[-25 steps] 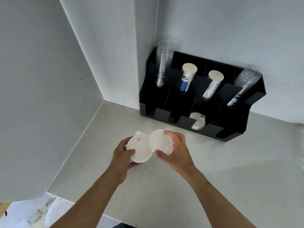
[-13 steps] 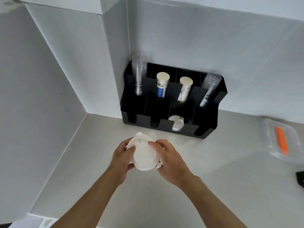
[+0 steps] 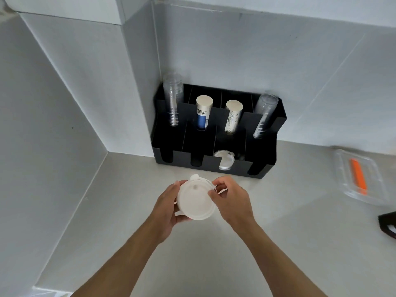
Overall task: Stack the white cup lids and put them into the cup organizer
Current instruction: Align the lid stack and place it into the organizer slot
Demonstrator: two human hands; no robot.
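Observation:
A small stack of white cup lids (image 3: 196,200) hangs above the grey counter, gripped by both hands. My left hand (image 3: 166,207) cups its left rim from below. My right hand (image 3: 232,200) pinches the right rim with thumb and fingers. Just beyond stands the black cup organizer (image 3: 265,155) against the wall. Another white lid (image 3: 225,160) leans in its third front slot. Its rear compartments hold two stacks of clear cups (image 3: 173,99) and two stacks of paper cups (image 3: 203,111).
A clear plastic container (image 3: 362,179) with an orange item inside lies on the counter at the right. A dark object (image 3: 389,224) pokes in at the right edge. White walls close in the left and back.
The two lids that were side by side, one in each hand, are now pressed together into one stack. The view has tilted up and shifted right, bringing the clear container into sight.

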